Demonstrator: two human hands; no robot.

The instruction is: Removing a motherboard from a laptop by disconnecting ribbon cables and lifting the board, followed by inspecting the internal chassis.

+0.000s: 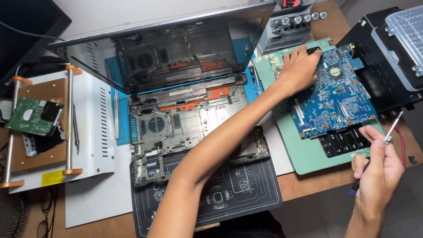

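Circuit board, blue, was laid flat on the green mat, pressed under the left hand; a screwdriver was pinched in the right hand, just below-right of it.

The left hand rests flat on the upper edge of a blue circuit board. Just below the board, the right hand pinches a screwdriver. An opened laptop lies left of both hands.

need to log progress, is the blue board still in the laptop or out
Out. The blue board lies on the green mat under the left hand, and the laptop base is empty.
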